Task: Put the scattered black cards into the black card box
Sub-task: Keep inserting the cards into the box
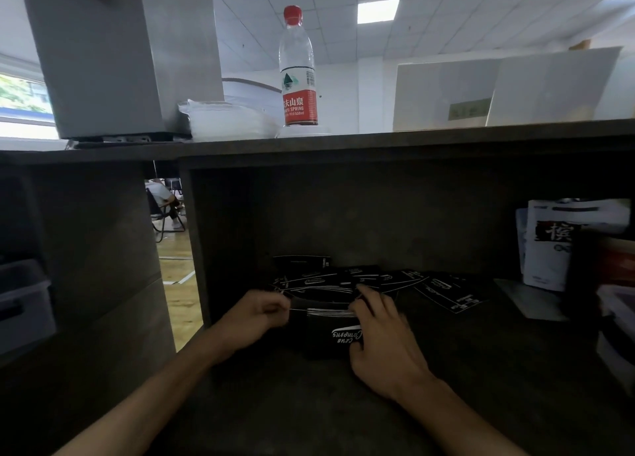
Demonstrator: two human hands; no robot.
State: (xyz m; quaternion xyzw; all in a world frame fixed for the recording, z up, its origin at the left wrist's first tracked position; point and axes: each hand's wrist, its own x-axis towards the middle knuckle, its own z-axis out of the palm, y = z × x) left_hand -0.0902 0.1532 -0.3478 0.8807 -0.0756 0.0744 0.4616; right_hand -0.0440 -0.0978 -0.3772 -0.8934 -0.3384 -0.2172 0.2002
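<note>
Cards (347, 278): thin, light, slick, flexible; best pinched by edges. Stack (330, 313) pinched between left hand (256, 314) and right hand (381, 328), fingers curled. Box (302, 261) behind stack.

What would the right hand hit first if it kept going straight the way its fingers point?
Probably the scattered black cards lying just beyond the right hand, whose fingers point toward the back of the shelf; depth is hard to judge here.
</note>
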